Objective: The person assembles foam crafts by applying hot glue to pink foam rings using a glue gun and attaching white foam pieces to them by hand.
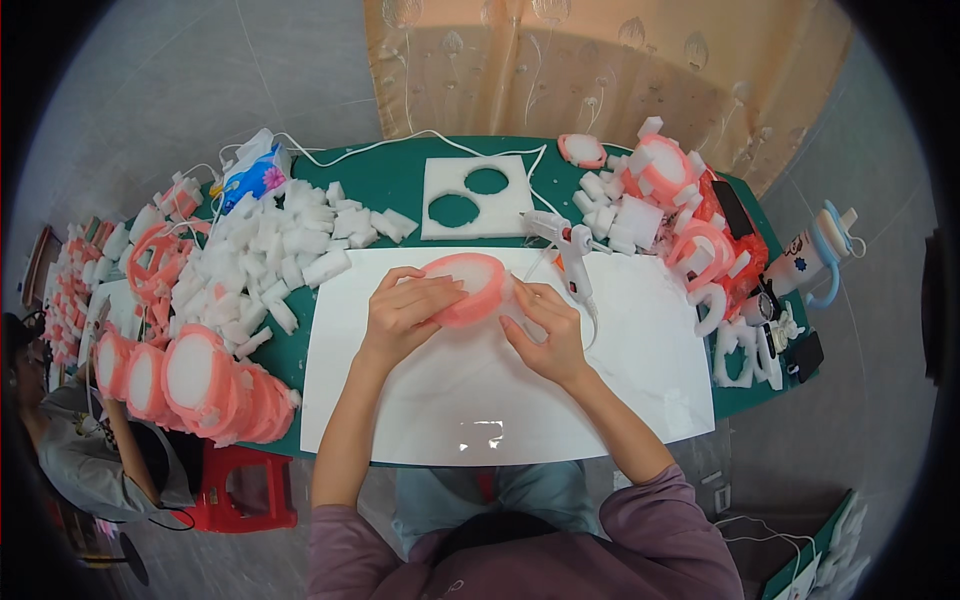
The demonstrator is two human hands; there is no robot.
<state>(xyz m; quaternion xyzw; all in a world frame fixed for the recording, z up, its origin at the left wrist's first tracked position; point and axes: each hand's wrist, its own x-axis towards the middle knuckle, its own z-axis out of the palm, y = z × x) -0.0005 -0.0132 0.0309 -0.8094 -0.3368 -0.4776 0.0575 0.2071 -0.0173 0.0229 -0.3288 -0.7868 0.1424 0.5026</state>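
We had the left hand [415, 305] gripping the round foam piece [466, 272], pink-rimmed with a white middle, over the white board [450, 395] on the green worktop [385, 165]. Our right hand [545, 325] was half-curled at the piece's right edge — whether its fingertips pinched anything, we could not tell. Beyond it we saw a white glue gun [570, 245] — near a white foam sheet [508, 212] with two round holes.

Oval foam pc [482, 275], pink rim, wht face up, held btwn hands [405, 308] [550, 335].
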